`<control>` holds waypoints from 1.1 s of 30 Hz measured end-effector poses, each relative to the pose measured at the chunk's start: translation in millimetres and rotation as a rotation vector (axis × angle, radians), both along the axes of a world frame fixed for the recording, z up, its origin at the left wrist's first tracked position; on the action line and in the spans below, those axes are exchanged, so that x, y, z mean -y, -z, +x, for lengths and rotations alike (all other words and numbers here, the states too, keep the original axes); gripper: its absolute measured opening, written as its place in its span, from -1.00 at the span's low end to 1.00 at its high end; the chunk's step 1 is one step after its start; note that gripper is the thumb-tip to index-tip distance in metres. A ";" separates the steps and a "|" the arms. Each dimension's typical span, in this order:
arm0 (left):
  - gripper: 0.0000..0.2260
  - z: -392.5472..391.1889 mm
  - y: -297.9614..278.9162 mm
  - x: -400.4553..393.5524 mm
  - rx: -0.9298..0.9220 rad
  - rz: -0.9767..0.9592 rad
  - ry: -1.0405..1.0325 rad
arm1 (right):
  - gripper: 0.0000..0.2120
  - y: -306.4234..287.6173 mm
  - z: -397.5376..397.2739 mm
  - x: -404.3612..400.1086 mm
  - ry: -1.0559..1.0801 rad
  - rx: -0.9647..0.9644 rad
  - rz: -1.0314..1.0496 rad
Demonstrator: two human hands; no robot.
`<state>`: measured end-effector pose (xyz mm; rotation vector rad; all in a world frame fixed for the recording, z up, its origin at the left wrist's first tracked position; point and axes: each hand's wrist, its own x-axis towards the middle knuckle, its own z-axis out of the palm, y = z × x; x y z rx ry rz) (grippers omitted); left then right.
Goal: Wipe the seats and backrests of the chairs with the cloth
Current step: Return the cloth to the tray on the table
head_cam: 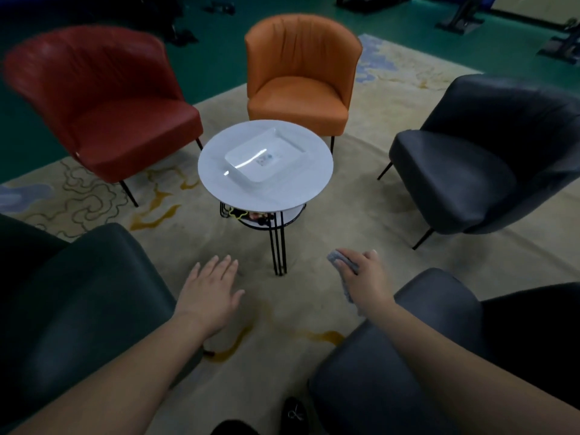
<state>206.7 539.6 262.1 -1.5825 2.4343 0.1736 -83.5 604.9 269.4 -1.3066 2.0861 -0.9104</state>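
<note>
1. The right hand (365, 279) pinches a grey cloth (343, 263), bunched under curled fingers, with a tail hanging below the palm. It hovers just beyond the rounded top of the near right chair (392, 356), a dark one. Whether the cloth touches that chair I cannot tell; it looks clear of it.

2. The left hand (213, 291) is flat, palm down, fingers straight and slightly spread, holding nothing. It hangs over the rug (314, 221), just beside the near left chair (78, 309), also dark.

3. Between the hands and further on stands a small round table (219, 171) with a white tray (265, 158) on top and some clutter on its lower shelf, too dim to name.

4. Beyond the table sit three more chairs: a black chair (470, 171) at right, an orange chair (298, 98) straight ahead, a red chair (125, 120) at left.

5. Progress, as a judgement: no seat or backrest shows a damp streak or any other sign of wiping, though the light is poor and such marks may simply not show. The cloth is in hand and near the right chair, so wiping looks about to start or be between chairs. All five chairs may yet need doing.
</note>
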 end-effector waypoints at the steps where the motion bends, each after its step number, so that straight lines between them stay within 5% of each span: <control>1: -0.40 1.7 -0.4 11.4 -0.003 0.003 -0.006 | -0.79 -2.2 2.5 11.1 0.015 0.009 0.010; 20: -0.41 -27.3 -17.6 261.1 -0.032 -0.012 0.136 | -0.81 -26.2 8.3 225.1 0.116 0.110 -0.018; 33: -0.41 -131.4 19.7 377.1 -0.002 -0.033 -0.063 | -0.80 -9.1 -131.7 372.6 0.018 0.068 -0.009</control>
